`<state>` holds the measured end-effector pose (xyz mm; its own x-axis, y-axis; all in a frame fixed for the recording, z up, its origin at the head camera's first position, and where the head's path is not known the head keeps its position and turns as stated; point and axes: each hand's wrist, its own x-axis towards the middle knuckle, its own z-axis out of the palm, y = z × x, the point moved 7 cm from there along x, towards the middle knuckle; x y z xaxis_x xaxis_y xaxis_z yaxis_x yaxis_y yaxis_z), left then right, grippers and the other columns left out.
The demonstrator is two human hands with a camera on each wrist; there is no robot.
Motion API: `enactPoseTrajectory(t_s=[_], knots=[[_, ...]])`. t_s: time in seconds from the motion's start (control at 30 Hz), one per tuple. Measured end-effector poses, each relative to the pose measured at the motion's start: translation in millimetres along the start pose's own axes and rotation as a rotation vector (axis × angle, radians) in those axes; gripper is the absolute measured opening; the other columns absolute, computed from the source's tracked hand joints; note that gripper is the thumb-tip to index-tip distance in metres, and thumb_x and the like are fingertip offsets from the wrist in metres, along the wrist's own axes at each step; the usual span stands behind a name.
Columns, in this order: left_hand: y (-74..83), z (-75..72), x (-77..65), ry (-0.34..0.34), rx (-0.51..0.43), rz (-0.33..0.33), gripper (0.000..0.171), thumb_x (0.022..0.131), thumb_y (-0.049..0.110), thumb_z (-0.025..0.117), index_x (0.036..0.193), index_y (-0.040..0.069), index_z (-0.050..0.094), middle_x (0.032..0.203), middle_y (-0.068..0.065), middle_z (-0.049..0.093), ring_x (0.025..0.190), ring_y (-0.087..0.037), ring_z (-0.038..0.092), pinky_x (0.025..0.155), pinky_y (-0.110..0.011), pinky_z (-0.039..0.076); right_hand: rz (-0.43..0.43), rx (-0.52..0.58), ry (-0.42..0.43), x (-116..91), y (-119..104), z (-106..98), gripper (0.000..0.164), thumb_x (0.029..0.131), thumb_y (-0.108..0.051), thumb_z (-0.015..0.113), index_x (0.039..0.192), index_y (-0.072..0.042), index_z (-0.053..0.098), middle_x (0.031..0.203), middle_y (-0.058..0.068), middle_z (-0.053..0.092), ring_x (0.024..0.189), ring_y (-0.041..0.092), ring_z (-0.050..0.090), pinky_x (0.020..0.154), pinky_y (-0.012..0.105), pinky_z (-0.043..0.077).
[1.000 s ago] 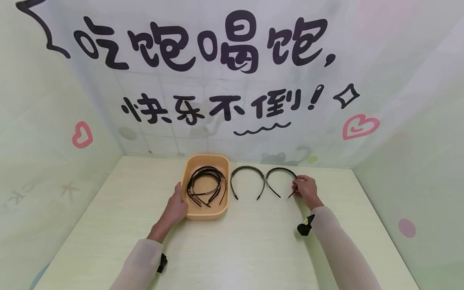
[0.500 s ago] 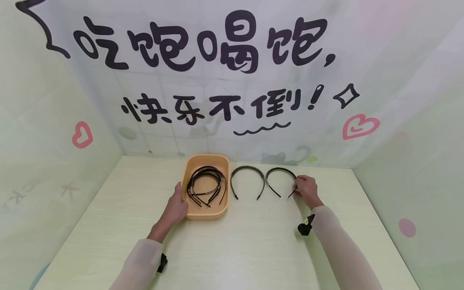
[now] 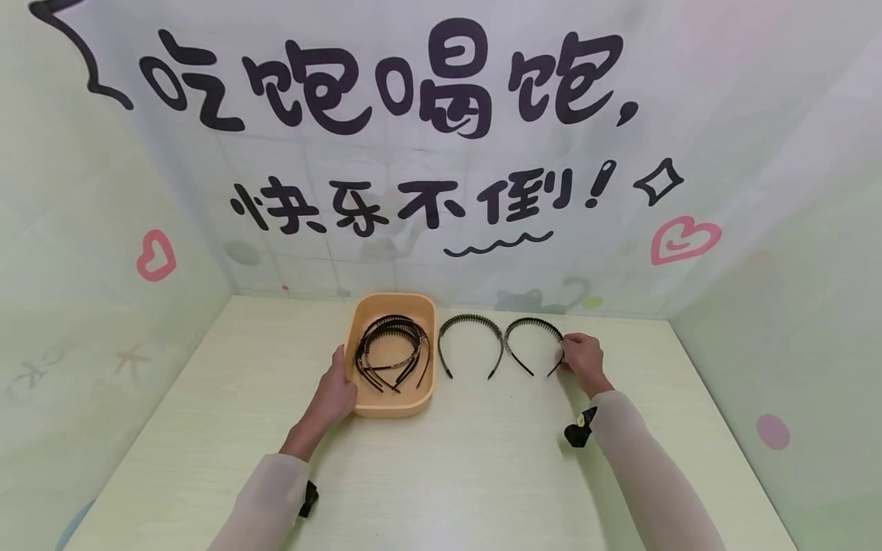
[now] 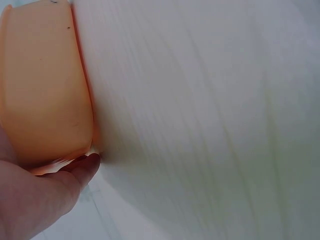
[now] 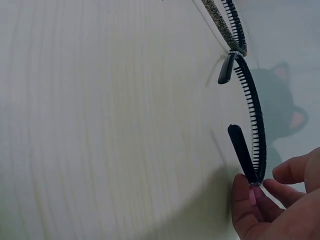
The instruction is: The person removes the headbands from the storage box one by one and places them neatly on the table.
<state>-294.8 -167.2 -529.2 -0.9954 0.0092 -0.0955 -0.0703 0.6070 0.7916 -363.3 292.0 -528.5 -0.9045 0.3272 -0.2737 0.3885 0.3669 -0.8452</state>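
In the head view, two hands work on one pale wood-grain table (image 3: pixel 441 474). At left of centre, the left hand (image 3: pixel 338 392) is clamped on the left side of a single orange plastic tub (image 3: pixel 393 412). Several black toothed headbands (image 3: pixel 362 346) lie overlapping inside the tub, too tangled to count exactly. Two more lie on the table to its right in the frame: a left headband (image 3: pixel 471 318) just beside the tub, and a right headband (image 3: pixel 534 321), whose right-hand arm the right hand (image 3: pixel 583 358) pinches. Two pale sleeves (image 3: pixel 265 490) enter from the bottom edge. The back wall (image 3: pixel 427 275) carries eight large dark characters (image 3: pixel 455 84) in two rows of four; one pink heart (image 3: pixel 682 245) is at right.

In the left wrist view, one end of the tub fills the upper left, with the hand at lower left, fingertips against it.

In the right wrist view, two headbands show: one right of centre, its bend between fingertips at lower right, the other, partly speckled, cut off by the top edge.
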Motion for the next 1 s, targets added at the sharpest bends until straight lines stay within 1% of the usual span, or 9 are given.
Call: enactPoseTrajectory(t_s=[0.13,0.27,0.4,0.5,0.6,0.67,0.77,0.87,1.0], knots=[[0.5,0.8,0.4,0.0,-0.003,0.004,0.075,0.086,-0.009,0.031,0.155,0.002,0.006,0.154,-0.033,0.03,0.133,-0.044,0.044,0.102,-0.055,0.041,-0.001,-0.009,0.007,-0.5,0.5,-0.7,0.04,0.098,-0.015,0.047,0.132,0.002,0.06,0.127,0.02,0.058,0.086,0.018,0.059,0.067,0.025,0.054],[0.7,1.6,0.5,-0.004,-0.006,0.003,0.075,0.085,-0.009,0.03,0.155,0.002,0.005,0.155,-0.034,0.028,0.135,-0.045,0.042,0.103,-0.056,0.041,-0.006,-0.015,0.006,0.2,0.8,-2.2,0.04,0.098,-0.015,0.046,0.132,0.002,0.06,0.132,0.02,0.056,0.082,0.016,0.06,0.068,0.025,0.054],[1.5,1.6,0.3,-0.005,-0.003,-0.001,0.075,0.086,-0.009,0.03,0.155,0.002,0.004,0.155,-0.034,0.027,0.134,-0.045,0.043,0.102,-0.056,0.041,-0.022,-0.033,0.008,1.4,-0.3,-3.7,0.04,0.098,-0.016,0.045,0.132,0.001,0.06,0.133,0.02,0.057,0.079,0.015,0.061,0.069,0.025,0.053],[2.6,1.4,-0.7,-0.007,0.002,-0.002,0.075,0.086,-0.009,0.031,0.155,0.002,0.004,0.154,-0.034,0.028,0.133,-0.044,0.045,0.101,-0.055,0.042,-0.053,-0.062,0.032,0.8,-3.2,-4.4,0.04,0.098,-0.016,0.045,0.129,0.002,0.062,0.131,0.022,0.059,0.087,0.022,0.061,0.071,0.029,0.051],[3.1,0.7,-1.4,-0.005,0.008,-0.003,0.075,0.086,-0.01,0.03,0.155,0.001,0.004,0.154,-0.035,0.028,0.131,-0.045,0.047,0.099,-0.055,0.043,-0.098,-0.089,0.08,-0.7,-8.2,-4.5,0.039,0.097,-0.016,0.045,0.127,0.003,0.063,0.13,0.022,0.061,0.103,0.031,0.059,0.079,0.036,0.049],[3.6,0.3,-1.8,-0.004,0.007,-0.005,0.075,0.086,-0.01,0.031,0.155,0.001,0.004,0.154,-0.035,0.028,0.131,-0.045,0.047,0.099,-0.054,0.043,-0.138,-0.097,0.119,-2.4,-13.3,-3.9,0.04,0.097,-0.015,0.044,0.127,0.004,0.062,0.129,0.024,0.061,0.111,0.035,0.057,0.085,0.042,0.048],[3.3,0.3,-1.9,-0.001,0.016,-0.003,0.074,0.086,-0.01,0.03,0.155,0.001,0.005,0.153,-0.035,0.029,0.13,-0.045,0.047,0.099,-0.054,0.043,-0.182,-0.068,0.147,-6.4,-22.8,0.1,0.04,0.096,-0.014,0.043,0.127,0.004,0.062,0.127,0.024,0.062,0.114,0.038,0.057,0.092,0.048,0.047],[3.7,0.3,-2.1,-0.001,0.016,-0.007,0.074,0.087,-0.009,0.031,0.155,0.002,0.005,0.153,-0.034,0.03,0.13,-0.044,0.048,0.099,-0.053,0.043,-0.206,-0.029,0.133,-11.7,-33.0,8.1,0.04,0.096,-0.014,0.044,0.128,0.003,0.062,0.125,0.024,0.062,0.112,0.037,0.058,0.09,0.048,0.047],[3.9,0.5,-1.9,0.003,0.019,-0.003,0.073,0.087,-0.009,0.031,0.155,0.002,0.006,0.151,-0.035,0.033,0.126,-0.043,0.052,0.097,-0.053,0.045,-0.229,-0.002,0.079,-19.5,-45.3,24.0,0.037,0.099,-0.016,0.047,0.127,0.0,0.063,0.123,0.021,0.063,0.109,0.035,0.059,0.086,0.044,0.048]])
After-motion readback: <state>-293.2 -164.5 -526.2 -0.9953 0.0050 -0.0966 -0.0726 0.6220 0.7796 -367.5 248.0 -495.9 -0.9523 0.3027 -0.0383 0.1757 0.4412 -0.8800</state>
